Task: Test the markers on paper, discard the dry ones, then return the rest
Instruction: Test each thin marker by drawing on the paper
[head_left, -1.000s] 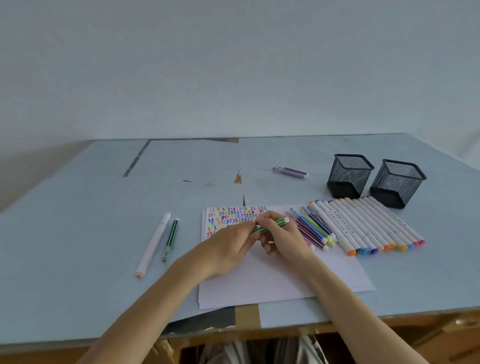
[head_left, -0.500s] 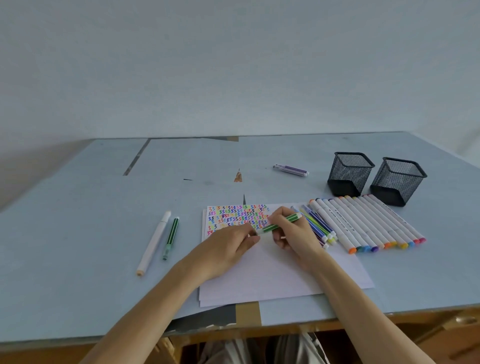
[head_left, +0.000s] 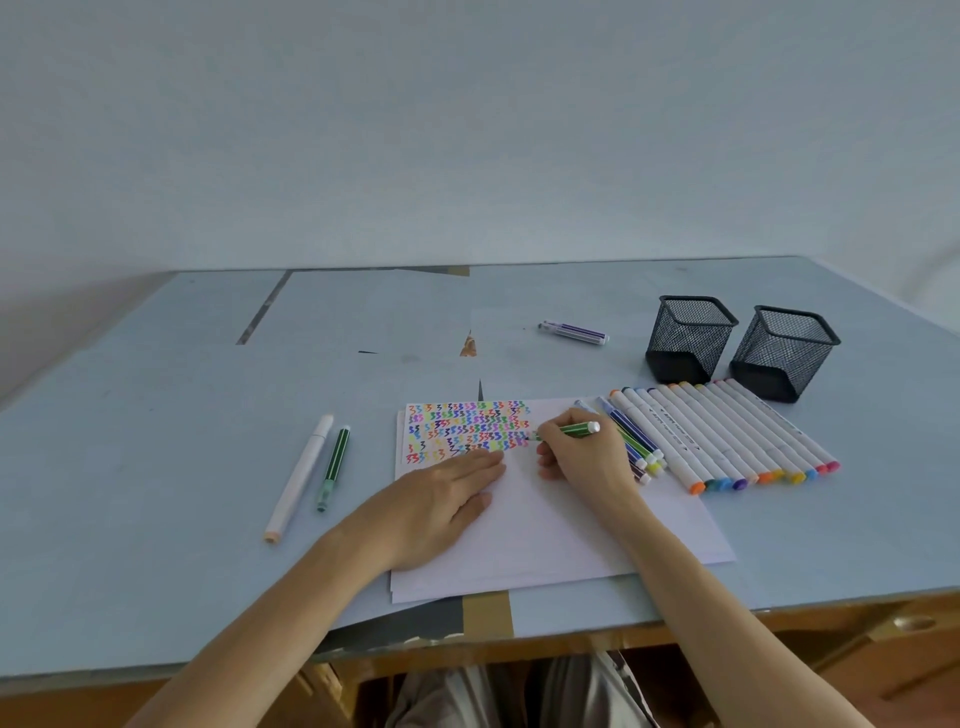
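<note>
A sheet of paper (head_left: 561, 530) lies on a pale blue counter (head_left: 156, 467), its upper left corner filled with rows of small coloured squiggles (head_left: 467, 428), so much testing appears already done. A green marker (head_left: 569, 430) is pinched in the right hand (head_left: 582, 457), tip down at the right edge of the squiggles, apparently being tested. The right hand's fingers are curled round the barrel, wrist resting on the paper. The left hand (head_left: 441, 499) is laid flat on the sheet, fingers straight and together, holding nothing, pressing the paper steady. Just right of the writing hand, a row of thin striped markers (head_left: 636, 441) and a longer row of white markers (head_left: 727, 441) with coloured ends lie side by side. Two black mesh cups (head_left: 743, 345) stand behind them; no markers can be seen in either, so returning seems still to be done. To the left, well apart, a white marker (head_left: 298, 478) and a dark green marker (head_left: 335, 465) lie together, perhaps set aside as dry. A purple marker (head_left: 574, 331) lies alone farther back.
</note>
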